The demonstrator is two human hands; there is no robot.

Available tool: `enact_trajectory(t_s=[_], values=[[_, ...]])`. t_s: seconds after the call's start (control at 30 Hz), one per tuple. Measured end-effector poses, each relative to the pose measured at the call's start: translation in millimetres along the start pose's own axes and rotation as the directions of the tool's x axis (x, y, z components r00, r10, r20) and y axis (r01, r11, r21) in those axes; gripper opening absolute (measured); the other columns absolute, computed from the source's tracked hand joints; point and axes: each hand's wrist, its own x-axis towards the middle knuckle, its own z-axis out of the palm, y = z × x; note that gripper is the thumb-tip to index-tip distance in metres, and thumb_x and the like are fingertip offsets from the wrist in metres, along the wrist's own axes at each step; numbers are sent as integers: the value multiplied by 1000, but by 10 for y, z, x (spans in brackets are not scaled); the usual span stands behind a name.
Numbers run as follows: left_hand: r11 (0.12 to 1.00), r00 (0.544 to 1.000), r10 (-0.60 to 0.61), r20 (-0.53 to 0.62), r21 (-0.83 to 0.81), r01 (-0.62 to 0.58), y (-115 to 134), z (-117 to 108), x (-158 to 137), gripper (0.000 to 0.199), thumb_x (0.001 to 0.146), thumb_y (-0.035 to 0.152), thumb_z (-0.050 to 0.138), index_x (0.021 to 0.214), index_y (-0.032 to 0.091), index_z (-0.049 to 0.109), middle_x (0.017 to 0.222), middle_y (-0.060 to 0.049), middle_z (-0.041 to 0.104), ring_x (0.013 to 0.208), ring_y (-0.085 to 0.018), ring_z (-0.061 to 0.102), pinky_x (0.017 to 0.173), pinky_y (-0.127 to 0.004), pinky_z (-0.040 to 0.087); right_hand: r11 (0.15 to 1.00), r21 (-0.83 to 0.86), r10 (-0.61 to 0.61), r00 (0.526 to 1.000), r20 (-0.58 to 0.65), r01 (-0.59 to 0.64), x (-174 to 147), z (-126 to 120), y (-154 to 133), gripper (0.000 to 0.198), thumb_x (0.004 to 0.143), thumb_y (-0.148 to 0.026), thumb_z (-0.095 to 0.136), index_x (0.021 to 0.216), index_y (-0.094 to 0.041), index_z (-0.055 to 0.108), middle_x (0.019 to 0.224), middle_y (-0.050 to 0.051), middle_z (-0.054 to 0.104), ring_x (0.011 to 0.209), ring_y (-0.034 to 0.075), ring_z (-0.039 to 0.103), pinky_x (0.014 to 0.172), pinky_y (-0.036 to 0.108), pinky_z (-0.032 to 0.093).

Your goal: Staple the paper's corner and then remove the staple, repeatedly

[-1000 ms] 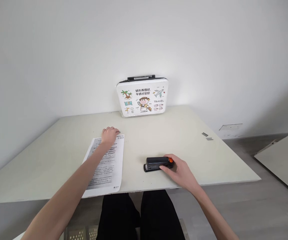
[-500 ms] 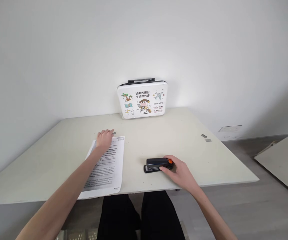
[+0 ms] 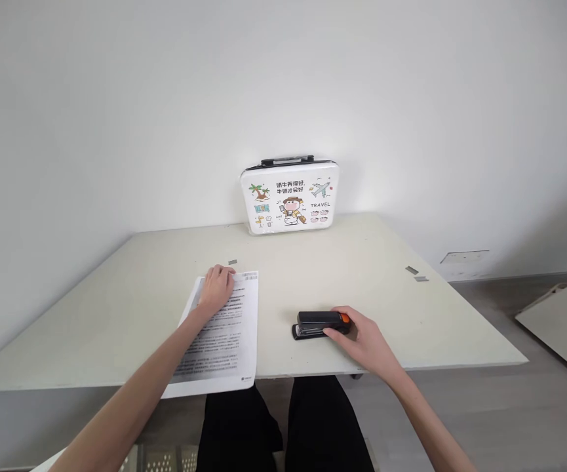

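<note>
My left hand (image 3: 217, 286) presses on the upper part of a printed sheet of paper (image 3: 231, 328), its fingers bent and close together near the top edge. I cannot see whether any fingertip is under the paper. The sheet's lower end juts over the table's front edge. My right hand (image 3: 364, 337) is closed around the back end of a black stapler (image 3: 318, 320) with an orange part. The stapler lies on the table to the right of the paper, its front pointing left. A small strip of staples (image 3: 233, 262) lies just beyond my left fingertips.
A white cartoon-printed case (image 3: 290, 200) with a black handle stands at the back of the white table (image 3: 352, 269), near the wall. Two more staple strips, one dark (image 3: 411, 269) and one lighter (image 3: 421, 279), lie near the right edge. My legs (image 3: 325, 423) are below the front edge.
My left hand has drawn back from the staple strip, and the paper has slid slightly toward me, further over the front edge. My right hand and the stapler stay put; the view has shifted a little.
</note>
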Motion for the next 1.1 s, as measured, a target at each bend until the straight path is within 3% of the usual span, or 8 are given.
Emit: enact_trajectory(t_s=[0.17, 0.4, 0.77, 1.1], values=[[988, 993, 112, 26, -113, -108, 247, 10, -164, 27, 93, 13, 40, 109, 22, 60, 115, -10, 64, 113, -28, 59, 104, -46, 44, 1000, -7, 11, 1000, -6, -11, -9, -2, -16, 38, 93, -59, 63, 116, -28, 63, 118, 5, 72, 105, 26, 67, 90, 38, 56], [949, 971, 231, 64, -234, -211, 573, -67, -411, 30, 100, 18, 36, 118, 23, 59, 117, -7, 63, 114, -25, 57, 105, -44, 44, 1000, -17, 3, 1000, -19, -4, -11, 20, 8, 38, 92, -58, 64, 116, -28, 65, 118, 5, 73, 106, 27, 68, 91, 38, 56], [921, 964, 212, 159, -362, -143, 681, -108, -503, 29, 103, 25, 38, 120, 25, 61, 121, -8, 55, 120, -27, 48, 108, -48, 43, 999, -41, 8, 1000, -24, -9, -20, 15, 3, 41, 92, -61, 63, 116, -28, 64, 120, 6, 73, 110, 28, 67, 93, 40, 56], [895, 969, 164, 187, -442, -67, 831, -269, -555, 25, 100, 27, 38, 109, 25, 61, 118, -4, 67, 119, -25, 56, 110, -47, 41, 999, -34, 8, 1000, -17, -8, -35, 2, -44, 38, 92, -59, 63, 115, -29, 64, 120, 4, 73, 110, 26, 67, 94, 38, 55]])
